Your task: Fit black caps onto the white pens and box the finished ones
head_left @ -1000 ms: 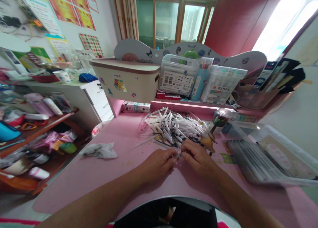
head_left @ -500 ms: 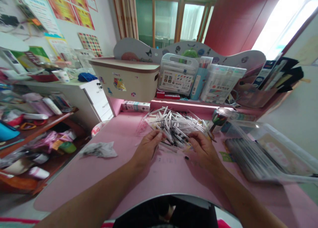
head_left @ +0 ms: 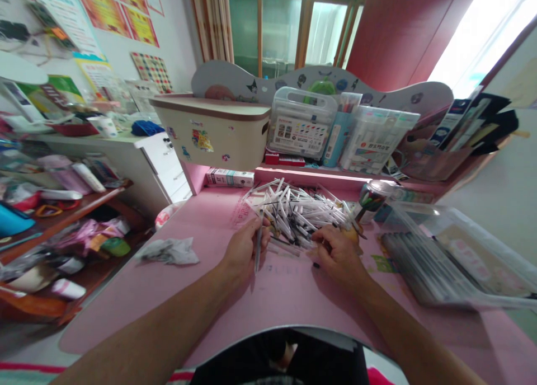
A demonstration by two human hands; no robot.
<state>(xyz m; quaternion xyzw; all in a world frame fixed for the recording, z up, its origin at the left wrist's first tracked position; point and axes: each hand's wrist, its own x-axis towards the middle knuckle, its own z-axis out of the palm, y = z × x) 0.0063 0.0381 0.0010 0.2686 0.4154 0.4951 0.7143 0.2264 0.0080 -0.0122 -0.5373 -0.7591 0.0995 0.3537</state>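
Note:
A heap of white pens with black tips [head_left: 300, 209] lies on the pink desk [head_left: 201, 278] in front of me. My left hand [head_left: 243, 248] grips one white pen [head_left: 258, 240] upright at the heap's left edge. My right hand [head_left: 335, 253] rests at the heap's near right edge, fingers curled on the pens there; what it grips, if anything, is hidden by the fingers. A small black cap [head_left: 315, 266] lies on the desk beside that hand.
A crumpled grey wrapper [head_left: 168, 252] lies to the left. A clear plastic case of pens [head_left: 436, 256] sits to the right, a patterned can [head_left: 371, 200] behind it. A cream box [head_left: 213, 130] and marker cases [head_left: 302, 127] stand on the back shelf. Cluttered shelves [head_left: 62, 206] are at left.
My hands were together near the desk's front; they moved apart and forward to the heap. My left hand now holds a pen upright.

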